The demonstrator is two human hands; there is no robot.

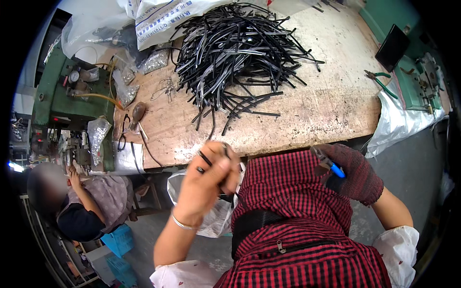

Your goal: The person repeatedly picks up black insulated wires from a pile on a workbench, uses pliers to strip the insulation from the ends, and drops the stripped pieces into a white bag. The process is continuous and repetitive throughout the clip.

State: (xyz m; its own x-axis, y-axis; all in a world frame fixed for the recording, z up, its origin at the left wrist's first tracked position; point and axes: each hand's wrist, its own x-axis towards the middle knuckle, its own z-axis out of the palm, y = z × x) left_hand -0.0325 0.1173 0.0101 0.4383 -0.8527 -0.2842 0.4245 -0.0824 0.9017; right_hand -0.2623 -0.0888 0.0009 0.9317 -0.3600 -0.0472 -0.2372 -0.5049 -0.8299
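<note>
My left hand [212,176], bare with a bracelet at the wrist, is closed round thin black pieces [204,158] whose ends stick out between the fingers. They resemble the strips in the pile; the hand is slightly blurred. My right hand [349,176] wears a dark knitted glove and grips blue-handled pliers [333,166], their metal jaws pointing up and left. Beyond both hands, a large tangled pile of black rubber or plastic strips [237,54] lies on the wooden table [317,118].
Green-handled pliers [381,81] lie at the table's right, near a green machine [417,82]. At left are another green machine [75,97], scissors [123,138] and bags of small metal parts [124,88]. A co-worker [86,205] sits at lower left. A white sack [216,219] hangs below the table edge.
</note>
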